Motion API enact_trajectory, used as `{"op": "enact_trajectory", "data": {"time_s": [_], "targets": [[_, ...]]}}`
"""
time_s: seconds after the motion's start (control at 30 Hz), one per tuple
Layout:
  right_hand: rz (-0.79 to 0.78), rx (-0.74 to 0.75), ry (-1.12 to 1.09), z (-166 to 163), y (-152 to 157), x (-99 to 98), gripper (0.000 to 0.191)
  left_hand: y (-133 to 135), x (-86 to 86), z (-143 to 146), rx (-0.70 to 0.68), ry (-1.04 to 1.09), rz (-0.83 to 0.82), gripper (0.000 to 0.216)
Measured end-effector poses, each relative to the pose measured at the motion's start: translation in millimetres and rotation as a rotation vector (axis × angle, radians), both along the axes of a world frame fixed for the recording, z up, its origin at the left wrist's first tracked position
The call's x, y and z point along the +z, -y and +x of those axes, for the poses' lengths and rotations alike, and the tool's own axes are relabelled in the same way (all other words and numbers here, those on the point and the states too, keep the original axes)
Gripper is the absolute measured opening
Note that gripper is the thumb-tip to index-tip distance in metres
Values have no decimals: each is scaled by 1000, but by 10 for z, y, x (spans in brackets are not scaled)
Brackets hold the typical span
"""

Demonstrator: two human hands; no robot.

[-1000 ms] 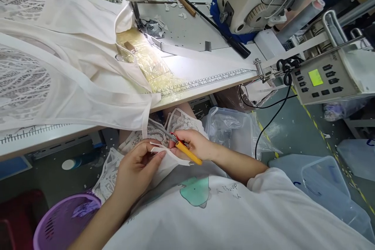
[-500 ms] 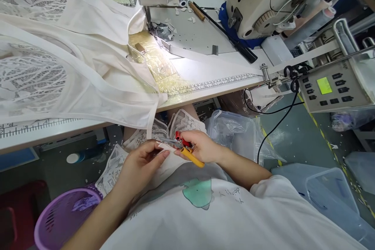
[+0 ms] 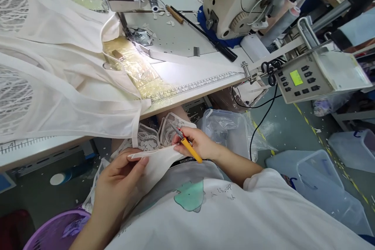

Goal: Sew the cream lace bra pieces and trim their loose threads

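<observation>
My left hand [image 3: 118, 177] pinches the edge of a white lace-trimmed bra [image 3: 159, 162] in my lap, thumb over fingers. Opposite it, my right hand [image 3: 199, 144] holds small scissors [image 3: 189, 146] with red and yellow-orange handles, their blades pointing up and away from me. The fingertips of that hand also touch the fabric's edge, so the edge is stretched straight between both hands. Lace cups [image 3: 149, 136] of the garment lie across my thighs beyond the hands. Part of the red handle is hidden by my fingers.
White bras [image 3: 67, 93] cover the left of the sewing table [image 3: 205, 64], one strap hanging over its edge. A sewing machine [image 3: 234, 4] and control box [image 3: 307, 76] stand at right. Below are a clear bin [image 3: 240, 129] and a purple basket [image 3: 52, 226].
My hands have moved apart, the left one toward the left, and the edge between them is now taut. The scissor blades have left the fabric and turned upward.
</observation>
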State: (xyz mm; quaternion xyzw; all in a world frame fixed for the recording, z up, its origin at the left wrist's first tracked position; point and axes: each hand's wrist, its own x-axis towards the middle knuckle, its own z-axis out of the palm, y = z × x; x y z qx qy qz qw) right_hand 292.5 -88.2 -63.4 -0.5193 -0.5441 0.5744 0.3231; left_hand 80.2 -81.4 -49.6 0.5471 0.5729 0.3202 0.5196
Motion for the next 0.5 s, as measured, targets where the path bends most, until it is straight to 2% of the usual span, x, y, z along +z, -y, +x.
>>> {"op": "enact_trajectory", "data": {"time_s": [0.07,0.1,0.2,0.27,0.3,0.33,0.4,0.5], "targets": [[37,-3,48,-4,3,-16,35,8,-7,-26,-23,-81,58,15],[65,9,89,-5,-1,-25,31,11,-1,-48,-35,-169,138,14],[172,87,165,-4,-34,-28,21,15,78,-110,-120,-464,592,17],[223,187,162,-7,-68,15,21,1,159,-99,-285,-516,906,27],[236,245,161,-11,-86,52,23,-17,194,-71,-389,-498,1011,29],[241,300,166,-16,-102,96,24,-43,220,-30,-488,-480,1069,27],[232,374,179,-31,-126,183,26,-113,236,61,-620,-469,1069,17],[181,375,129,-56,-124,241,25,-206,202,132,-708,-443,880,24]]}}
